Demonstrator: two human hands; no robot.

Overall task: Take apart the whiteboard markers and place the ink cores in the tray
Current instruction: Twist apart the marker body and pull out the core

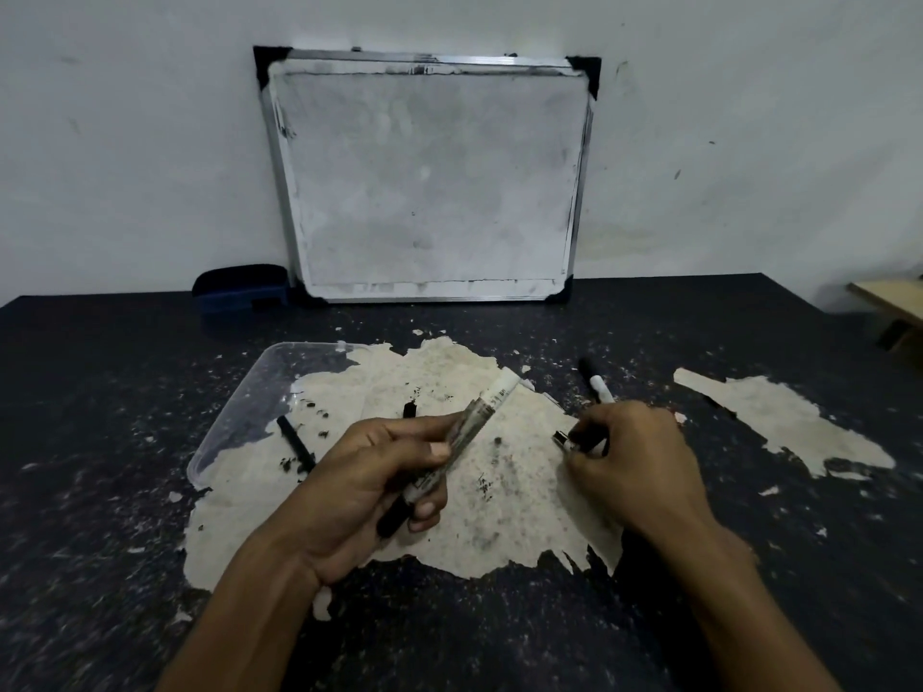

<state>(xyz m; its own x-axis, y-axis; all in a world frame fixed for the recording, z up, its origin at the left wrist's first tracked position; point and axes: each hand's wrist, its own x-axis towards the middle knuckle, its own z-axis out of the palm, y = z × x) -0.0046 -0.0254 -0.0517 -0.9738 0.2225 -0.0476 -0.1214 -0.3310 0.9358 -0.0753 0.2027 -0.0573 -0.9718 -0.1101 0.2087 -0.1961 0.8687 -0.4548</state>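
Peeling black tabletop (125, 491), one smudged whiteboard (429, 182) propped against the far wall. Left hand (369, 486) is closed around one marker barrel (464, 427), print unreadable. Right hand (634, 452) pinches a black piece (574, 438), mostly hidden. Another marker (596, 382) lies beyond. Clear tray (239, 407), left, holds two ink cores (295, 443).

Tray (239, 392) left on table (125, 566); whiteboard (429, 182) behind; ink cores (295, 442) seemingly inside.

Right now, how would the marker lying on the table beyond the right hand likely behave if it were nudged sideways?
The marker is a slim round tube lying flat, so it would probably roll. It looks rigid and likely light. The peeled, flaky table surface might stop it quickly.
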